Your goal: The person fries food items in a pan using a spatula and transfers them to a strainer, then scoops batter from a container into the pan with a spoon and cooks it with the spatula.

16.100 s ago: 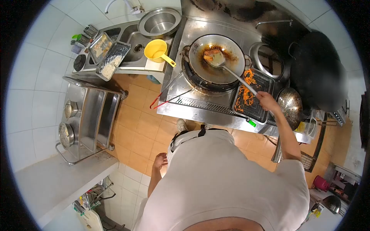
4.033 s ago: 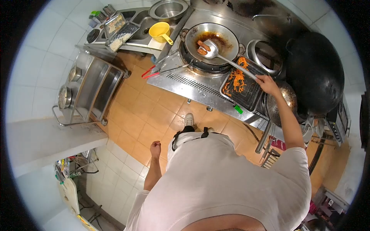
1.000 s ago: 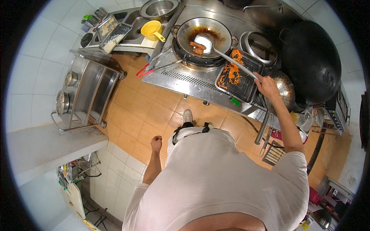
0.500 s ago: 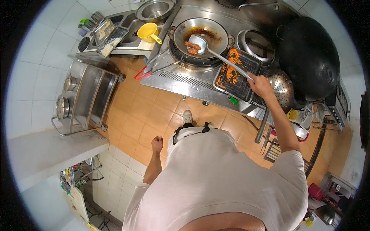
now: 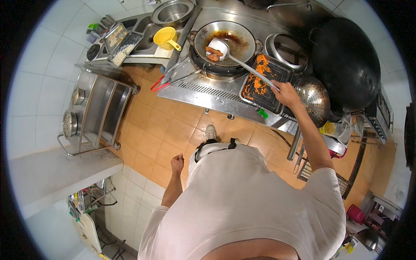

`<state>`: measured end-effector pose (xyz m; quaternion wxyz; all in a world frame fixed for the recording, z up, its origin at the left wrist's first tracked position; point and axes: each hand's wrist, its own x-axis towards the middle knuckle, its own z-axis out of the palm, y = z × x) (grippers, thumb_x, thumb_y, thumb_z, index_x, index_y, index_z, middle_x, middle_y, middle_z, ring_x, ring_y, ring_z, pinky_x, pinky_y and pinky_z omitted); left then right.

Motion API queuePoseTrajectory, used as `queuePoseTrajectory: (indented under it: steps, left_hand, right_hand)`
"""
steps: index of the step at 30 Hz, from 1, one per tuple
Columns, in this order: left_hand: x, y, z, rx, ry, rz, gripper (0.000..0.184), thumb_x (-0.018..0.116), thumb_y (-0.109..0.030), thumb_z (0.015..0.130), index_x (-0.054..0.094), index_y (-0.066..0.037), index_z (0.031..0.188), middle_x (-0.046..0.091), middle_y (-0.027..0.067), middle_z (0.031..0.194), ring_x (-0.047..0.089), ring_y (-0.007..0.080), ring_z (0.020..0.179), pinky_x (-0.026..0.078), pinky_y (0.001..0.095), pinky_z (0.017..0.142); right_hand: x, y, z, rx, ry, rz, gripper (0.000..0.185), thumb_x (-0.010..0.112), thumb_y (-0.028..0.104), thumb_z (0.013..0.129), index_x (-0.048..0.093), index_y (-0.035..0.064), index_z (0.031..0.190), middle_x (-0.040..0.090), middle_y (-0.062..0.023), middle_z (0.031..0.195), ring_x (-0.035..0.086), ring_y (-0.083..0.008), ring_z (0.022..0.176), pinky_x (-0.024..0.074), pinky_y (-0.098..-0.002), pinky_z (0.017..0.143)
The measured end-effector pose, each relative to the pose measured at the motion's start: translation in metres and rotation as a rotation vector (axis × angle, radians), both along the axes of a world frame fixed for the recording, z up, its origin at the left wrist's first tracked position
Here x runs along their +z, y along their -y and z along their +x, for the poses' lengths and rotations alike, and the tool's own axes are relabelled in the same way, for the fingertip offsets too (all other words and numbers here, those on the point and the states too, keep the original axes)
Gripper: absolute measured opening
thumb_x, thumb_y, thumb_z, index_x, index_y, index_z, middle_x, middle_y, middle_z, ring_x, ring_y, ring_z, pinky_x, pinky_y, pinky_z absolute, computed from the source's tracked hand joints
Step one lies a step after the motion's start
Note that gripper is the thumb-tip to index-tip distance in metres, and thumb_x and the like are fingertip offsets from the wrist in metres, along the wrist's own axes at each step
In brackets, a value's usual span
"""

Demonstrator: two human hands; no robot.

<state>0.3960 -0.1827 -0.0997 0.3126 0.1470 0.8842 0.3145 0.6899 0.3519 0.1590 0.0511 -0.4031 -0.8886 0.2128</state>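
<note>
My right hand grips the end of the long handle of a wok spatula. The spatula's wide blade is inside a two-handled wok on the stove. A few browned pieces of food, perhaps meat, rest at the blade. Dark oily residue coats the wok's bottom. Under the handle and near my right hand is a black tray with orange shreds. My left hand hangs low by my side, away from the stove, with fingers curled and no object visible in them.
A perforated strainer and a big black wok stand right of the tray. A metal-rimmed pot opening lies behind it. Red-handled tongs jut over the stove's left edge. A yellow dipper sits by the sink. A steel trolley stands left.
My right hand has shifted slightly left, pushing the spatula blade and the browned pieces a little left in the wok. The left hand stays almost where it was.
</note>
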Motion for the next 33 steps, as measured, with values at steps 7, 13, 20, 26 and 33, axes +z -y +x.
queuePoseTrajectory:
  steps: [7,13,20,26,33]
  left_hand:
    - [0.012,-0.015,-0.01,0.079,-0.013,-0.076,0.062,0.054,-0.045,0.096,0.057,0.003,0.056,0.052,0.0095,0.049,0.053,0.0185,0.051,0.044,0.0358,0.054]
    - [0.015,-0.02,-0.019,0.12,0.089,-0.021,0.045,0.055,-0.032,0.096,0.06,0.004,0.068,0.055,0.011,0.058,0.05,0.0192,0.057,0.042,0.0371,0.058]
    - [-0.012,-0.022,-0.041,-0.041,0.006,-0.055,0.036,0.059,-0.025,0.094,0.059,0.003,0.072,0.061,0.0114,0.066,0.054,0.018,0.063,0.045,0.0359,0.062]
    - [-0.026,-0.024,-0.038,-0.052,-0.007,0.196,0.042,0.059,-0.032,0.095,0.061,0.005,0.075,0.064,0.017,0.069,0.061,0.0194,0.067,0.048,0.0333,0.065]
    - [0.018,-0.046,-0.035,-0.108,-0.012,-0.133,0.053,0.057,-0.037,0.096,0.059,0.004,0.061,0.064,0.0167,0.062,0.064,0.0195,0.065,0.05,0.0336,0.064]
  right_hand:
    - [-0.004,-0.003,0.015,0.05,-0.044,0.087,0.033,0.06,0.025,0.09,0.066,0.009,0.118,0.067,-0.0256,0.089,0.065,-0.0428,0.083,0.0518,-0.0504,0.083]
    - [0.0,0.005,0.019,-0.001,0.019,0.087,0.033,0.06,0.025,0.09,0.066,0.0105,0.12,0.067,-0.0264,0.087,0.065,-0.0429,0.083,0.0516,-0.0508,0.082]
    - [-0.001,0.013,0.011,0.008,-0.001,0.139,0.032,0.059,0.024,0.09,0.066,0.0096,0.117,0.065,-0.027,0.082,0.064,-0.0445,0.078,0.052,-0.0527,0.076]
    - [0.005,0.014,0.008,0.036,-0.033,0.105,0.031,0.059,0.022,0.09,0.066,0.0068,0.117,0.065,-0.0261,0.08,0.063,-0.0448,0.076,0.0516,-0.052,0.075]
    - [-0.002,0.011,0.006,0.044,-0.065,0.101,0.03,0.059,0.021,0.089,0.066,0.007,0.116,0.066,-0.0255,0.081,0.064,-0.0449,0.076,0.0515,-0.0529,0.075]
